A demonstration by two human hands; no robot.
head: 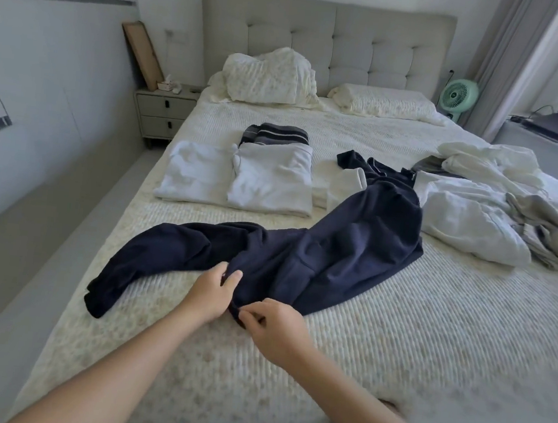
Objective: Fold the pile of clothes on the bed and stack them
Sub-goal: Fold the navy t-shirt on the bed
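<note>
Head view: both hands, left (211,293) and right (274,328), reach forward, pinching the navy garment's (317,260) near edge.

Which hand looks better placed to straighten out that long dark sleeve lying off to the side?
Probably the left hand. It pinches the navy garment on the side where the sleeve trails away, so reaching it needs no crossing over. The right hand pinches the near hem, farther from it.

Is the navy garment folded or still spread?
Spread. The navy garment lies loose and rumpled across the bed, one sleeve trailing left; both hands pinch its near edge.
</note>
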